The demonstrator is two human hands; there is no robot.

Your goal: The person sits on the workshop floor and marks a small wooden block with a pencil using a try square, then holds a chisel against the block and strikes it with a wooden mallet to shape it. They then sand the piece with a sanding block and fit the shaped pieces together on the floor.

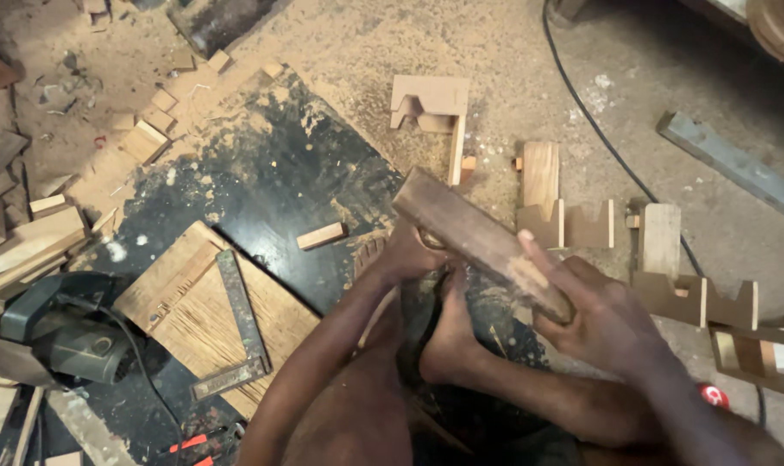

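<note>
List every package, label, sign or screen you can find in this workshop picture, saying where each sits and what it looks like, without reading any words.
Packages, signs, screens: none in view.
Red round object: at the bottom right, beside the person's right arm, red with a pale mark on it that may be a label; too small to tell.
Everything else is bare: the wooden block held in the left hand and right hand, and the metal square on a board.

Two hands (409,255) (595,315), one dark plank (478,242), one square (241,324), one power saw (59,332).
</note>
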